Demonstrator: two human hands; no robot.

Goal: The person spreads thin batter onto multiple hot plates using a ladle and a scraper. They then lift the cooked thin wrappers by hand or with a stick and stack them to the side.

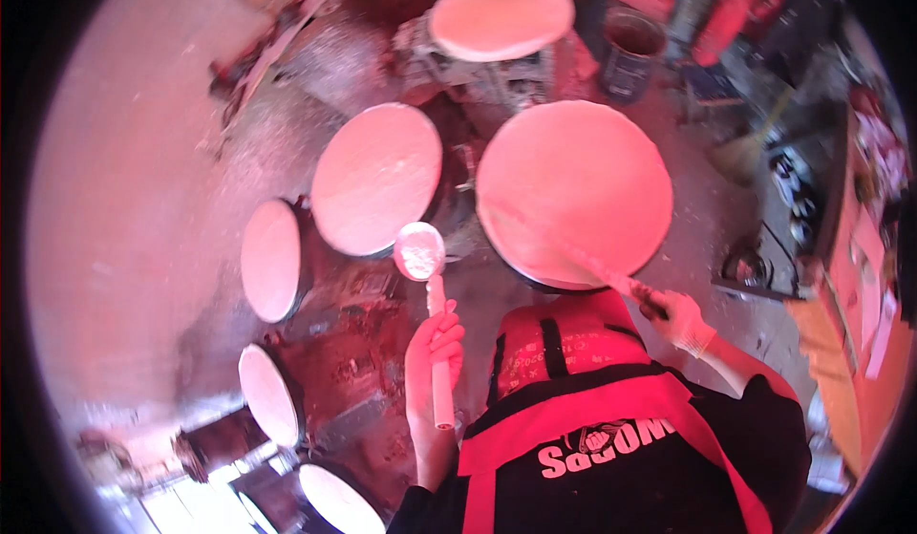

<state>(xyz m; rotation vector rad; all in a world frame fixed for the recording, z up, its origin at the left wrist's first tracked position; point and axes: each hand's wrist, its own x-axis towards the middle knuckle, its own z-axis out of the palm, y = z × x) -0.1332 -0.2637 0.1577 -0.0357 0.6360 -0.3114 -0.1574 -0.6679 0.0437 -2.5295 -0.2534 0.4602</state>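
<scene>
My left hand (pixel 435 348) is closed around the handle of a ladle (pixel 419 251). The ladle's round bowl points away from me and has whitish residue on it; it overlaps the near edge of an oval-looking round griddle (pixel 377 179) coated with a pale layer. My right hand (pixel 679 319), in a knit work glove, grips the near end of a long, flat spreader (pixel 598 265). Its blade lies over a larger round griddle (pixel 573 183), also spread with a smooth pale sheet, and its far end blurs into that surface. Against my body hangs an apron (pixel 573 351) bearing writing.
Another coated griddle (pixel 501 18) stands at the far side on a rough support. More round griddles (pixel 271 260) curve down the left, beside a pale wall (pixel 114 211). A bucket (pixel 634 40) is behind the large griddle. At right are a cluttered bench (pixel 831 197) and a broom (pixel 752 147).
</scene>
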